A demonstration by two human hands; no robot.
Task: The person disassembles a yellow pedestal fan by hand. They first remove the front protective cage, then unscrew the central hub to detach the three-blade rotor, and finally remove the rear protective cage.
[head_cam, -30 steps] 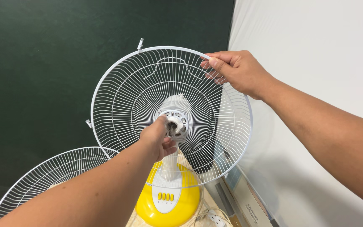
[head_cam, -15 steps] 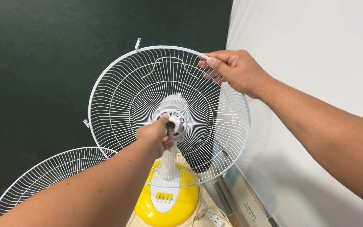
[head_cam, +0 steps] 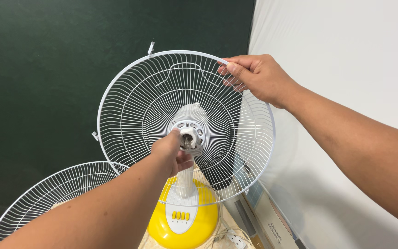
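Two bare hands at work on one standing fan, head view. Item: rear grille (head_cam: 139,110), white wire, round, mounted on the fan head and tilted toward the camera, with small clips along its rim. Item: right hand (head_cam: 259,78), at the far right of the grille's upper rim, fingers closed around the rim wire, thumb on the near face. Item: left hand (head_cam: 171,154), at the centre of the grille, fingertips pinched together on the hub (head_cam: 190,136), a white ring with holes around a short metal shaft; what exactly sits between the fingertips cannot be told. Item: motor housing (head_cam: 190,113), white, showing through the wires behind the hub. Item: fan base (head_cam: 201,221), yellow, round, with a white panel bearing a row of yellow buttons (head_cam: 181,215), below the grille and near the viewer. Item: second grille (head_cam: 47,193), white wire, domed, lying at the near left, partly hidden by the left forearm. Item: white cord with plug (head_cam: 233,240), beside the base on the right. Backdrop: dark green wall at left, white wall at right.
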